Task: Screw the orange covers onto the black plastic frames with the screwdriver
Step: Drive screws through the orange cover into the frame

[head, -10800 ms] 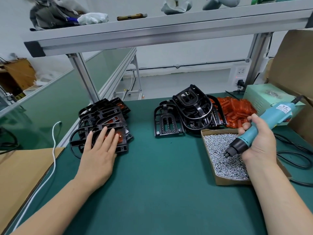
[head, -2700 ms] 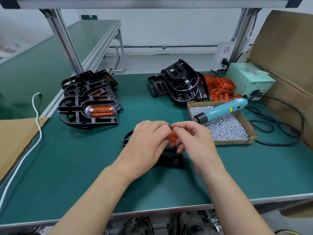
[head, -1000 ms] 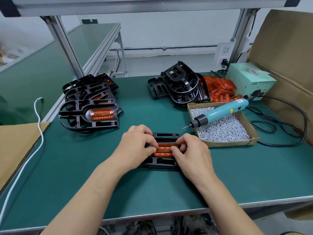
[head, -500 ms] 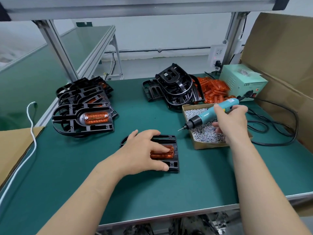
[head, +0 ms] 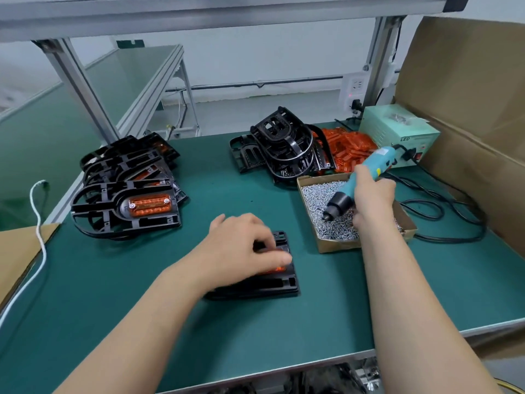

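Note:
A black plastic frame lies on the green mat in front of me with an orange cover seated in it. My left hand lies on top and presses the cover down, hiding most of it. My right hand grips the teal electric screwdriver, whose black tip dips into the cardboard box of screws. A pile of bare black frames and a heap of loose orange covers sit at the back.
A stack of frames with orange covers fitted lies at the left. A pale green power supply stands at the back right, its black cable looping on the mat. A cardboard wall borders the right, a white cord the left.
My right hand has taken hold of the screwdriver and tipped its bit down into the screws. My left hand stays pressed on the cover and frame.

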A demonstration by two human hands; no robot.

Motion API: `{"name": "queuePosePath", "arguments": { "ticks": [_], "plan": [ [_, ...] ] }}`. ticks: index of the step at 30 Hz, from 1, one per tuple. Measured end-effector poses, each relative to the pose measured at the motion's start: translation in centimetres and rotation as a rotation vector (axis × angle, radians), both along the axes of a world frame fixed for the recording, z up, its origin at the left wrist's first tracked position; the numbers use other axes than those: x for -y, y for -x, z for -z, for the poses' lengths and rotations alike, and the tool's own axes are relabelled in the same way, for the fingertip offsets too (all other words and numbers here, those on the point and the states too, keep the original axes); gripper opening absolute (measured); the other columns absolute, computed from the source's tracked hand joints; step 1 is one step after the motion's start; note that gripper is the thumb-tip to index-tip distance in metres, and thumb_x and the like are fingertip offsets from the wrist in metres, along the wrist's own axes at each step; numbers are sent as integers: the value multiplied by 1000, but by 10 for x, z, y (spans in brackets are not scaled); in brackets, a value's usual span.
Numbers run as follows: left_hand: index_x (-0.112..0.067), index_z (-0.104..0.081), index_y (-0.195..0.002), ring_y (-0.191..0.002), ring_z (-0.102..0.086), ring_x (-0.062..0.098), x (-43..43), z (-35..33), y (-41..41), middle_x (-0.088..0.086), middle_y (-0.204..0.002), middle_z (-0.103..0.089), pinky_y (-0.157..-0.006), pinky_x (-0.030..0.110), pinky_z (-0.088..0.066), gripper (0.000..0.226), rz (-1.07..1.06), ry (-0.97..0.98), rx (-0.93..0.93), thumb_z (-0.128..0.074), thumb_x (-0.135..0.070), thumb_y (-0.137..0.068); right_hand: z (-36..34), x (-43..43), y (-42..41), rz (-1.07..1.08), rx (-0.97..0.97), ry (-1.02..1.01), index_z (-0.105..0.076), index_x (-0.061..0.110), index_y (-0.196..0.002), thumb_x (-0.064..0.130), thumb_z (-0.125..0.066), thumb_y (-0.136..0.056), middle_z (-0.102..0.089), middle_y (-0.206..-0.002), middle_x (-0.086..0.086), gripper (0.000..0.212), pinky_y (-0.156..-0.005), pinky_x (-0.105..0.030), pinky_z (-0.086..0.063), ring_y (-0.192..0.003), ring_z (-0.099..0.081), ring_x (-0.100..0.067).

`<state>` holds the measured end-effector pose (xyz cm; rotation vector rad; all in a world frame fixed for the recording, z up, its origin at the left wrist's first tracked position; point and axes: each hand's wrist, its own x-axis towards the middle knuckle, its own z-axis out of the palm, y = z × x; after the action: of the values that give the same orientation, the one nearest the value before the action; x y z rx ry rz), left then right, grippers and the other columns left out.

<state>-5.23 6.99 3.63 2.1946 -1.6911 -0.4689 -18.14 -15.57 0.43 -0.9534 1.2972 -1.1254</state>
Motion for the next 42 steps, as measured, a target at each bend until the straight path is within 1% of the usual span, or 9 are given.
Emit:
{"name": "queuePosePath", "arguments": {
  "ticks": [4, 6, 11, 17, 23, 30, 35, 37, 42],
  "plan": [
    [-28, -72, -99, -110, -54, 22, 46, -12, 12, -3, -109, -65, -103, 43, -39, 14, -44, 121, 71, -61, -34, -93, -19, -2, 11, -14, 397, -120, -58, 12, -101, 26, -65, -94, -57, -91, -3, 18, -50, -23, -47, -63, -54, -13],
    [-29, -72, -110, -115, -52, 24, 77, -9, 20, -5, -114, -68, -102, 43, -40, 21, -39, 127, 127, -58, -25, -95, -27, -6, 17, -20, 562, -165, -59, 14, -94, 22, -70, -92, -58, -83, -1, 14, -47, -20, -47, -53, -53, -10],
    [-35, -69, -114, -113, -49, 23, 135, 7, 44, -5, -111, -67, -92, 40, -33, 27, 104, -61, 284, -68, -40, -88, -38, -7, 27, -64, 931, -203, -51, 11, -97, 15, -70, -90, -52, -75, -1, 21, -57, -20, -46, -56, -49, -11],
    [-30, -68, -81, -91, -56, 16, 143, 21, 44, -13, -82, -64, -82, 35, -23, 7, 107, 116, 266, -68, -26, -87, -31, -1, 44, -286, 797, -168, -62, 14, -100, 46, -61, -95, -51, -67, 6, 33, -48, -16, -35, -51, -49, -6],
    [-32, -74, -96, -86, -50, 15, 138, 25, 42, -12, -81, -64, -82, 35, -28, 11, 125, 113, 224, -68, -32, -87, -32, -6, 40, -344, 796, -105, -65, 15, -98, 26, -62, -94, -54, -70, 4, 12, -48, -19, -37, -54, -49, -8],
    [-29, -54, -72, -75, -41, 18, 142, 24, 48, -12, -60, -45, -77, 32, -20, 22, 125, 187, 226, -58, -14, -87, -51, -9, 34, -266, 698, -11, -62, 14, -85, 19, -69, -91, -56, -72, 1, 10, -57, -20, -38, -59, -48, -10],
    [-19, -71, -84, -82, -58, 12, 131, 15, 45, -10, -83, -66, -77, 23, -43, 14, -71, 317, -196, -61, -10, -89, -63, -13, 33, -91, 700, 37, -61, 13, -84, 13, -71, -90, -62, -62, 4, 12, -51, -18, -46, -52, -54, -7],
    [-15, -68, -83, -74, -61, 3, 118, 10, 41, -8, -82, -68, -66, 13, -46, 12, -218, 372, -578, -62, -7, -89, -66, -15, 29, 17, 696, 43, -61, 12, -94, 12, -72, -88, -61, -61, 3, 12, -49, -20, -46, -50, -54, -8],
    [-2, -59, -89, -62, -60, 9, 79, 8, 38, 10, -75, -70, -58, 18, -51, 11, -392, 363, -1592, -53, 5, -95, -73, -24, 12, 183, 719, 80, -61, 8, -103, 10, -74, -84, -56, -56, 3, 23, -51, -22, -45, -49, -52, -10]
  ]
}}
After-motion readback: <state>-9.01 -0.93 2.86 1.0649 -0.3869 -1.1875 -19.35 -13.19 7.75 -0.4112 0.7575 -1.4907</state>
